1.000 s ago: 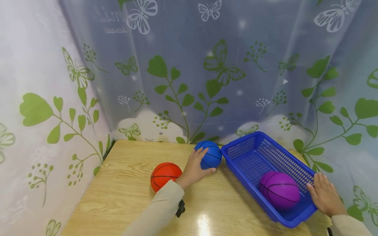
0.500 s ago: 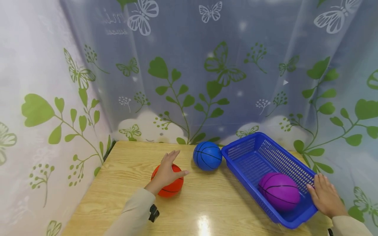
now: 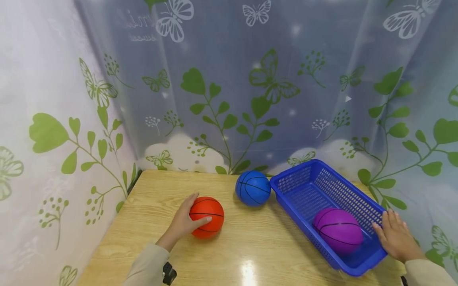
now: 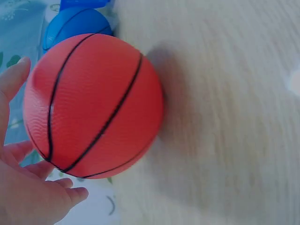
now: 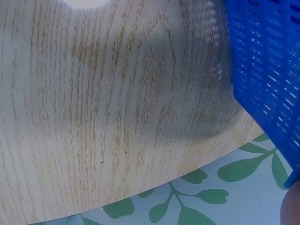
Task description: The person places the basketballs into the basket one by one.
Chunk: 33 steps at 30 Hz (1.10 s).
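Note:
Behind and to the left of an orange-red ball (image 3: 206,226) with black basketball lines is my left hand (image 3: 181,223). Its thumb overlaps the ball's near side in the head view, and its fingers reach along the far left side. From the left wrist, the ball (image 4: 93,108) fills the middle, with the spread thumb and fingers of the left hand (image 4: 28,187) beside it. My right hand (image 3: 398,238) rests on the right rim of a blue perforated basket (image 3: 295,216), fingers straight. A purple ball (image 3: 338,231) lies inside the basket's near end.
A blue ball (image 3: 253,188) stands at the back of the wooden table (image 3: 243,246), right by the basket's far left corner. Curtains (image 3: 222,79) printed with butterflies and leaves hang behind the table and along both sides.
My left hand has moved left and toward me, away from the blue ball, passing over the orange-red ball to its left side. The right hand has stayed on the basket rim.

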Motion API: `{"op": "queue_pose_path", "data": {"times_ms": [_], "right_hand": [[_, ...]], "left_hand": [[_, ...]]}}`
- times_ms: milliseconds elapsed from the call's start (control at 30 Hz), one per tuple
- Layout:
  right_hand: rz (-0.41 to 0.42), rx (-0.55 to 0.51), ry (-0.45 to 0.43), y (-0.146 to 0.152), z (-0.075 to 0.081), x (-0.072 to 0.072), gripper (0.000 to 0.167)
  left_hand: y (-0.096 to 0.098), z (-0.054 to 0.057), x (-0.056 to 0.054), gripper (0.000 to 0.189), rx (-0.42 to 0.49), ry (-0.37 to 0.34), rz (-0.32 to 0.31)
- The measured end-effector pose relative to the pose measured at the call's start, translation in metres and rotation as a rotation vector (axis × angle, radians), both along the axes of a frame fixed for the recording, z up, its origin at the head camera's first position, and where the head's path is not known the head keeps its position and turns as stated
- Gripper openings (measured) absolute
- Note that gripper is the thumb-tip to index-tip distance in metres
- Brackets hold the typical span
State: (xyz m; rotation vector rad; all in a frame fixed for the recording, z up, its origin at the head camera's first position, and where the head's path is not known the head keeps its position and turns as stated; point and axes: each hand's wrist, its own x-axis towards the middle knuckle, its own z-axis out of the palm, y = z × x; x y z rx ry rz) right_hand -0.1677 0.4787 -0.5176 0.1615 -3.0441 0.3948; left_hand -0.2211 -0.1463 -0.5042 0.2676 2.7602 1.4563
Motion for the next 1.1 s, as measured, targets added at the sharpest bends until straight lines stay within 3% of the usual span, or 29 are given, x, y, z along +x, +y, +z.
{"op": "queue_pose_path", "data": {"times_ms": [200,433,733,1100], "right_hand": [[0.002,0.001,-0.011,-0.004,0.002,-0.001,0.065],[-0.018,-0.026,-0.058,-0.007,0.007,-0.003,0.066],[-0.020,-0.037,0.044,-0.006,0.001,0.000,0.062],[-0.029,-0.049,0.042,-0.007,0.000,0.001,0.063]], "left_hand": [[-0.002,-0.010,0.002,0.096,0.025,-0.036,0.001],[-0.003,-0.018,0.002,0.102,0.015,-0.021,0.007],[-0.001,-0.020,0.002,0.105,0.021,-0.025,0.010],[0.000,-0.022,0.002,0.101,-0.005,0.004,0.055]]}}
